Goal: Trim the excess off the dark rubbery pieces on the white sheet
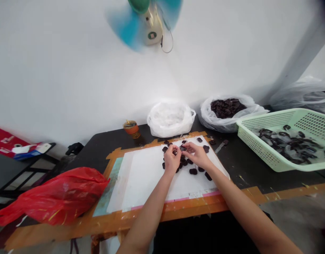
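Left hand [172,158] and right hand [197,154] pinch a small dark piece [182,148] between them over similar pieces [193,171] on a white sheet [141,176] — a loosened pinch could drop it among them.

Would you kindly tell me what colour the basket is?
The basket is pale green in the head view.

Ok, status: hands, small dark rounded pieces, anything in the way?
Left hand, right hand close together at one small dark piece; grip unclear. Possible obstruction: loose dark rounded pieces around both hands, on white paper sheet.
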The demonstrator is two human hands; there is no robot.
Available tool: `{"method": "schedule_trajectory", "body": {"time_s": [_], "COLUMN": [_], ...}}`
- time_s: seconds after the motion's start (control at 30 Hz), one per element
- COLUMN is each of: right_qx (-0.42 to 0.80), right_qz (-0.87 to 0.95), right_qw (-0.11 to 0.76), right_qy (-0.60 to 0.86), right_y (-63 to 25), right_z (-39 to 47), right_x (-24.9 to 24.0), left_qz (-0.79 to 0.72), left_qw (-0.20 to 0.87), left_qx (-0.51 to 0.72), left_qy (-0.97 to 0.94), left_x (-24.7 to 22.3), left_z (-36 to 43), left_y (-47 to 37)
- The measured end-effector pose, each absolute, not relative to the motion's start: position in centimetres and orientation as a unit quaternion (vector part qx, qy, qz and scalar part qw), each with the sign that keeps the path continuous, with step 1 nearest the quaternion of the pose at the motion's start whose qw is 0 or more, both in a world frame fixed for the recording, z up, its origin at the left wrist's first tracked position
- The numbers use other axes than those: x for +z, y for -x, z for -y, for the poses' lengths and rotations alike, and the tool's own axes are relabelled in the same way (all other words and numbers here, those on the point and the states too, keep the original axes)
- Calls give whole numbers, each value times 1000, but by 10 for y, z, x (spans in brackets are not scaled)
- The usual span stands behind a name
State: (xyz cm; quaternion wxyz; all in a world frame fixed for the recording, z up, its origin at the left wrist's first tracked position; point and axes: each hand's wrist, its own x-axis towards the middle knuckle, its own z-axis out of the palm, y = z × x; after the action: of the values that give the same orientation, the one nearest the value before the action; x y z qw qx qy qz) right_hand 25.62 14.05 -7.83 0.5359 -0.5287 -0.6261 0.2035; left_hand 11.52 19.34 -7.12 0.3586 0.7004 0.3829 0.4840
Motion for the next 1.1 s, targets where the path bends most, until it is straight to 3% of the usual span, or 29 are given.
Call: {"method": "schedule_trajectory", "body": {"time_s": [0.17,0.53,0.7,1.1], "right_qx": [155,97,102,169], "right_qz": [642,642,632,631], "right_qw": [534,528,542,561], "right_qy": [528,548,545,509], "right_y": [-250,-244,-244,-244], "right_z": [-141,-139,-137,-135], "right_x": [-81,-80,-78,-72], "left_qz": [-382,-369,-364,-348], "left_qw": [307,374,434,444], "left_qx": [470,466,501,519], "left_qy": [-734,-712,-654,-642], "left_x": [-68,-67,-69,-69], "left_z": [-191,-190,-197,-194], "left_y": [-114,-115,-115,-116]}}
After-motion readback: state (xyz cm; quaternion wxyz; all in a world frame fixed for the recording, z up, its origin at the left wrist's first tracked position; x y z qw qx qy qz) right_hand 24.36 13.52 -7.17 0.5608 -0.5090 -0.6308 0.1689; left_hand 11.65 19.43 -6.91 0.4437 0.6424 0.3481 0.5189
